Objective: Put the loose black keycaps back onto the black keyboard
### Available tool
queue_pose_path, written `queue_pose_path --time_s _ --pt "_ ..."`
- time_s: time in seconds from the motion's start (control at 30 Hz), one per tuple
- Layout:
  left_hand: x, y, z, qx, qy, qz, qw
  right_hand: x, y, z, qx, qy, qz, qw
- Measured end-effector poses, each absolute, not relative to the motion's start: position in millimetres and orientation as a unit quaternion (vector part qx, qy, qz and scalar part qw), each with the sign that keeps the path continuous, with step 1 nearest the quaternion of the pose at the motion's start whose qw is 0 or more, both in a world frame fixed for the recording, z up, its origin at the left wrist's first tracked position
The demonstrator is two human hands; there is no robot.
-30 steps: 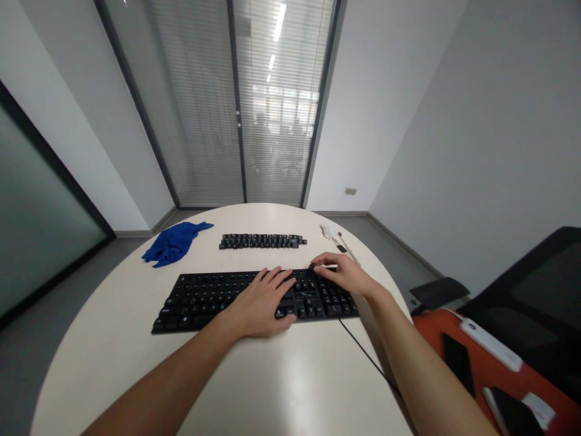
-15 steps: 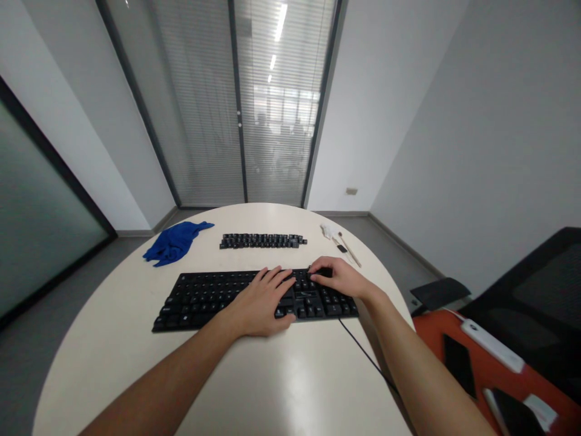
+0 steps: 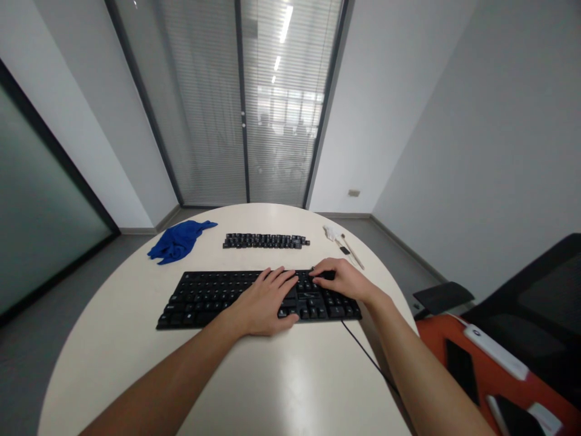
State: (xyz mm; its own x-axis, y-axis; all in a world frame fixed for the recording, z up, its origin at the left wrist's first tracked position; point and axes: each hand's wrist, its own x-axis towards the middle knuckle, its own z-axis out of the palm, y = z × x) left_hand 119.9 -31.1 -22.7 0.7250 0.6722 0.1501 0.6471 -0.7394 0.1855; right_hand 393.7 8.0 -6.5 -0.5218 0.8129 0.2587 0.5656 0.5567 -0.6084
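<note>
Your round table (image 3: 113, 339), cut off at the bottom, stands before blind-covered glass panels (image 3: 218, 121), with the black keyboard (image 3: 204, 297) near its middle. Your left hand (image 3: 265, 303) lies spread across the keys, hiding some; your right hand's (image 3: 340, 278) fingers curl at the back edge, and you can't tell whether they grip anything.

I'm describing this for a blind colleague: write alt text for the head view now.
Left hand spread over a black keyboard, right hand at its far edge. Loose keycaps and a blue cloth lie beyond.
</note>
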Motion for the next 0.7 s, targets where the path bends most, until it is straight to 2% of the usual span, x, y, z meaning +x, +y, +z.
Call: queue_pose_path --time_s 0.33,0.7 --pt "120.7 -32.6 -21.4 0.922 0.371 0.091 0.058 388.7 10.5 -13.2 -0.458 -0.808 0.214 0.302" --pt "120.9 -32.7 -20.0 0.923 0.369 0.092 0.056 391.2 15.9 -19.6 -0.519 -0.77 0.269 0.257"
